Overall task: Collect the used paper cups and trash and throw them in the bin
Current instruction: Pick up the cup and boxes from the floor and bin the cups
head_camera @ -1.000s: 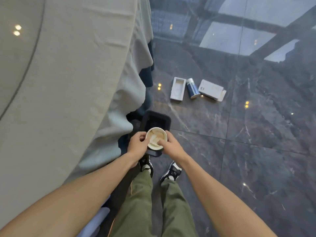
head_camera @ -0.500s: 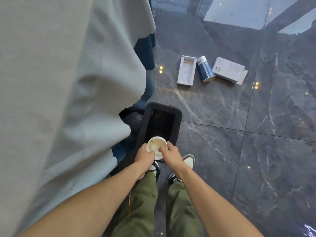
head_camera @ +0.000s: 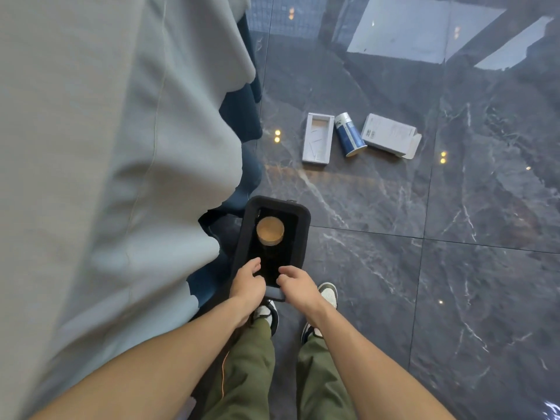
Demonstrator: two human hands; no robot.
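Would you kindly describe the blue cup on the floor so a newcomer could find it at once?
On the dark marble floor beyond the black bin, three items lie in a row. The blue cup lies on its side in the middle, the only round, coloured one between two white boxes.

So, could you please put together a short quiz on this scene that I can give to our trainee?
1. True or false: the paper cup is inside the black bin.
2. Multiple choice: what lies on the floor between the open white tray and the white box? A) a spoon B) a blue and white cup C) a napkin
3. Fill in: the left hand and the right hand are both ____ of any object.

Key: 1 true; 2 B; 3 empty. Both hands hover open over the near edge of the bin, and the three items on the floor are not yet collected.
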